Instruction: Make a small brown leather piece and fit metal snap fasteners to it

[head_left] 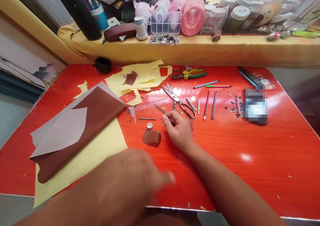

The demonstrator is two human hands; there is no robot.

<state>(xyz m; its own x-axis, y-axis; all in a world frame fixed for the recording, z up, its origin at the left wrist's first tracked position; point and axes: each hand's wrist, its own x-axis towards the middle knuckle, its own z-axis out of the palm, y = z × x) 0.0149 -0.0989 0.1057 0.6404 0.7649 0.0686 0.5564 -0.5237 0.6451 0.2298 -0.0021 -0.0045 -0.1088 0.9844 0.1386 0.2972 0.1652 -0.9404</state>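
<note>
My left hand is smeared by motion above the near part of the table. Its thumb points right, while its other fingers are too blurred to read. On the tabletop, my right hand has its thumb and index finger pressed together. A thin, dark flat strip reaches to these fingertips; whether they grip it I cannot tell. Left of that hand lies a small brown leather piece with rounded corners. A round metal disc touches its top edge. Just beyond is a slim metal rod.
Scissors, pliers and several pens lie beyond my right hand. Folded brown leather covers yellow sheet at left. Metal snaps are scattered by a blurred-out device. A cluttered ledge borders the back.
</note>
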